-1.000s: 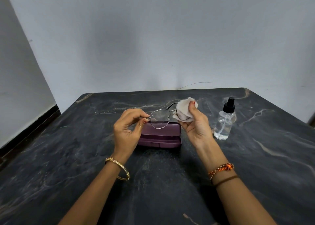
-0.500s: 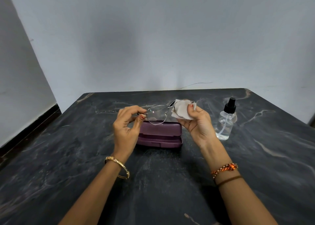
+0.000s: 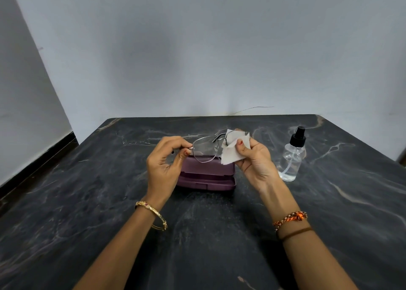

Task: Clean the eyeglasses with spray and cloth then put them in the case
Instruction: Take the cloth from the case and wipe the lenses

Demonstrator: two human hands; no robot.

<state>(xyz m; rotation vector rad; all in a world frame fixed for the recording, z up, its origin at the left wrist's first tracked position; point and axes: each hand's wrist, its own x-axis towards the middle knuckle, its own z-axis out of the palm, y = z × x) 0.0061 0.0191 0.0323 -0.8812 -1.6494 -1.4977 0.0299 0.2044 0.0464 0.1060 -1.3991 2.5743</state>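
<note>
We see the eyeglasses (image 3: 206, 148), a thin wire frame, held in the air just above the closed purple case (image 3: 206, 175), which lies on the dark marbled table (image 3: 87, 202). The left hand (image 3: 163, 164) pinches the frame's left end between thumb and forefinger, the other fingers curled; the right hand (image 3: 256, 160) has the white cloth (image 3: 234, 150) folded over the right lens, thumb pressed on it from the front. In our judgement the wiping is underway, and the risks lie in the grip: so slight a pinch at one corner could let the frame twist or slip onto the case if the thumb rubs hard, and pressure may bend the bridge. The spray bottle (image 3: 292, 158) stands upright just beside the right wrist; a wide elbow swing might tip it. The case must yet be opened.
</note>
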